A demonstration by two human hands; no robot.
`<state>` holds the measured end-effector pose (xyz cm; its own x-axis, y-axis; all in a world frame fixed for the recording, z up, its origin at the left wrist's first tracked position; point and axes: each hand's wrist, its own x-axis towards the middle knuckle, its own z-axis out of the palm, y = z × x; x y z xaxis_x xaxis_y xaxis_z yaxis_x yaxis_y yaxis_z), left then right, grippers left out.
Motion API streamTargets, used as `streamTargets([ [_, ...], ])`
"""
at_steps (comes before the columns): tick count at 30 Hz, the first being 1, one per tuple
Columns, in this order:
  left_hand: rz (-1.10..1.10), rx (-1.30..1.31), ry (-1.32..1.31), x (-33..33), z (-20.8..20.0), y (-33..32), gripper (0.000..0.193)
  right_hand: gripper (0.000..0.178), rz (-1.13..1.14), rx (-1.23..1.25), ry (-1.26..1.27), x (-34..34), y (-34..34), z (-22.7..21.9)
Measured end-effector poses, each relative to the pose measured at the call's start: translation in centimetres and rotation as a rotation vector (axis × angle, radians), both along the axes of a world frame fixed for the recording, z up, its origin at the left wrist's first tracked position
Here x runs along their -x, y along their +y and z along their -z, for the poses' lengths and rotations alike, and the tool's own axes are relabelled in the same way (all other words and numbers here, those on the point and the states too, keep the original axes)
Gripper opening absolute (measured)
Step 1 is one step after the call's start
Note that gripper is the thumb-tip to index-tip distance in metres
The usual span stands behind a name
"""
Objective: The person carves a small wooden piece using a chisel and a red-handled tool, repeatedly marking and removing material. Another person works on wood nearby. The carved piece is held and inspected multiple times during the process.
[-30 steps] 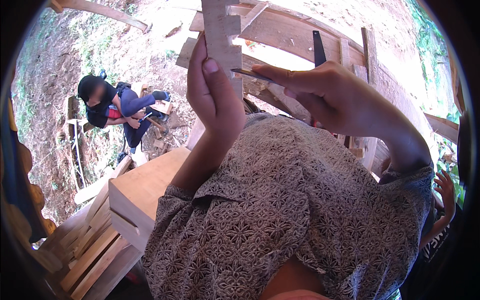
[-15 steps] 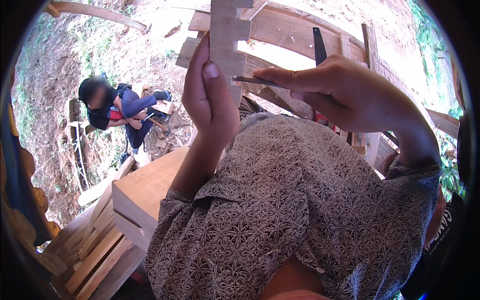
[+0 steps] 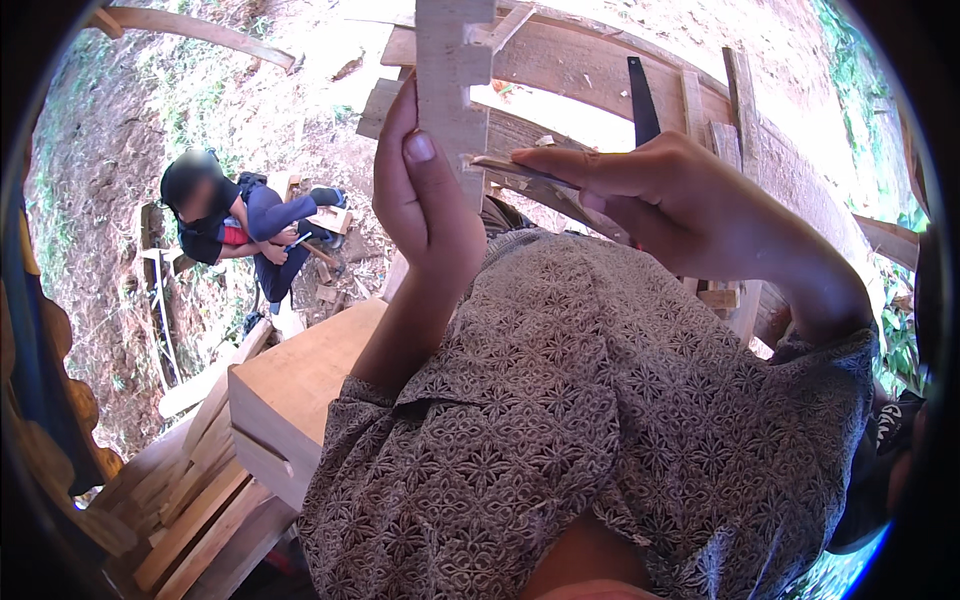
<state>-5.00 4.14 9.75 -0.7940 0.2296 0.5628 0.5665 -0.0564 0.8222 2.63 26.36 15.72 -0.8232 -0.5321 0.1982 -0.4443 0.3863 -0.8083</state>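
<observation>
Straight ahead, near the top of the head view, a notched board (image 3: pixel 450 95) is standing roughly upright, its upper end running out of the picture and its cut-outs facing right. The left hand (image 3: pixel 432 205) is gripping it near the lower end, thumb pressing on the near face, fingers mostly hiding behind. The right hand (image 3: pixel 690 205) is closing around a thin, flat tool (image 3: pixel 535 172), forefinger lying along it, other fingers curling beneath. Tool tip is pointing left, meeting the board's right edge near the left thumb; cannot tell how deep it is sitting.

Beyond the right hand, a dark saw blade (image 3: pixel 643 105) is rising in front of long timbers (image 3: pixel 590 75). Patterned shirt (image 3: pixel 590 390) is filling the lower middle. Left of it, a wooden box (image 3: pixel 310 355) is showing a slot in its side, with planks (image 3: pixel 205 535) lying below. Farther left, a co-worker (image 3: pixel 268 215) is sitting on the slope (image 3: pixel 110 210), holding a slim, pale object.
</observation>
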Motion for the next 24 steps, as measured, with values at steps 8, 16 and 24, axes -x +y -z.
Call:
streamTargets([
  [8, -0.187, -0.105, 0.032, -0.1, 0.4, 1.3, 0.052, 0.056, 0.124, 0.065, 0.002, -0.6, -1.8, 0.1],
  [16, -0.046, 0.090, 0.050, 0.0, 0.3, 0.2, 0.050, 0.057, 0.011, -0.100, 0.007, -0.4, 0.2, -1.4],
  [24, 0.112, 0.105, 0.031, 0.1, -0.8, -0.2, 0.045, 0.054, -0.081, -0.286, -0.072, 0.8, 1.2, -3.8],
])
